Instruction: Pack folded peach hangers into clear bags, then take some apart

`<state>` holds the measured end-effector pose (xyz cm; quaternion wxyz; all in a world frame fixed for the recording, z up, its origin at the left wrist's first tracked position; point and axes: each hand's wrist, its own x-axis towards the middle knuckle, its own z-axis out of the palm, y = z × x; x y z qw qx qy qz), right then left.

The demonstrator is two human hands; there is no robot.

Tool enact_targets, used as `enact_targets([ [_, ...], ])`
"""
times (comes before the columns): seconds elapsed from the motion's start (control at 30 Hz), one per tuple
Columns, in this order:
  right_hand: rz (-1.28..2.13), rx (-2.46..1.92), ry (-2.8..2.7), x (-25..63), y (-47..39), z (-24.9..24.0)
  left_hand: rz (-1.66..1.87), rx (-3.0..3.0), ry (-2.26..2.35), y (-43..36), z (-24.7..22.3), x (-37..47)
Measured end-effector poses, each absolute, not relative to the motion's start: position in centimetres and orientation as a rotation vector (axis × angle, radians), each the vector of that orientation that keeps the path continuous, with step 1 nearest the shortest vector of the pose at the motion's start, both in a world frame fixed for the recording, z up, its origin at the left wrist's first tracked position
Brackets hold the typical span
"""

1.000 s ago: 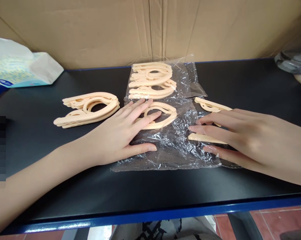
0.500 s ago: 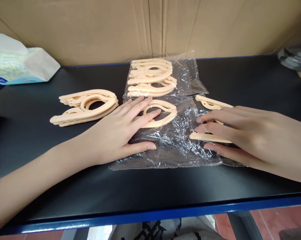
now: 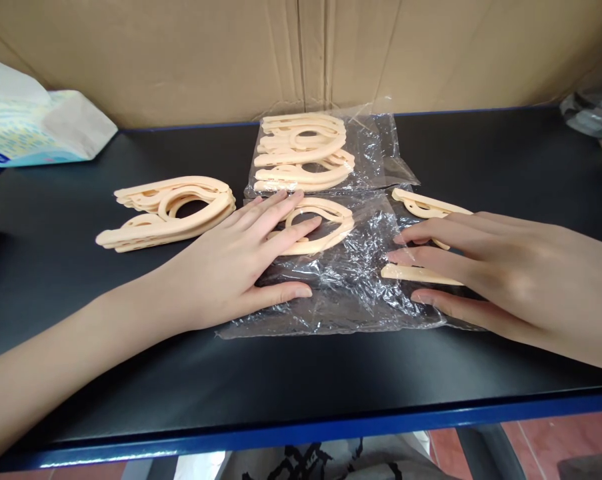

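My left hand (image 3: 253, 257) lies flat with its fingers spread on a clear plastic bag (image 3: 325, 303). Beneath its fingertips, inside the bag, is a cream folded plastic hanger (image 3: 338, 240), partly covered by the hand. My right hand (image 3: 485, 267) has its fingers apart and rests over the bag's right side. Under and around it lies another cream hanger (image 3: 421, 274), mostly hidden by the hand. An upper arm of a cream hanger piece (image 3: 425, 202) shows just beyond those fingers.
A stack of cream folding hangers (image 3: 201, 230) sits left of my left hand. Behind, a second clear bag (image 3: 375, 147) holds several bagged hangers (image 3: 305, 160). A tissue pack (image 3: 45, 130) is at far left, a transparent object (image 3: 593, 113) at far right. Cardboard (image 3: 205, 60) stands behind the black table (image 3: 301, 380).
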<state>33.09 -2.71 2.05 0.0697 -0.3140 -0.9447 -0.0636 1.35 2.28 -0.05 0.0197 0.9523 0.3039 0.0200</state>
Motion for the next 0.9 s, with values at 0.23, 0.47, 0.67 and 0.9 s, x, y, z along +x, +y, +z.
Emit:
enact_targets([
  [0.23, -0.158, -0.943, -2.832, 33.14, -2.75, 1.95, 0.053, 2.925, 0.956, 2.25, 0.06, 1.37],
  [0.47, -0.233, -0.914, -2.846, 33.17, -2.64, 2.29, 0.077, 2.901, 0.981, 2.23, -0.17, 1.37],
  [0.67, -0.261, -1.018, -2.79, 33.78, -3.07, 2.71, 0.078, 2.959, 0.965, 2.15, -0.17, 1.55],
  [0.9, -0.22, -0.962, -2.838, 33.09, -2.88, 2.05, 0.072, 2.928, 0.976, 2.26, -0.44, 1.26],
])
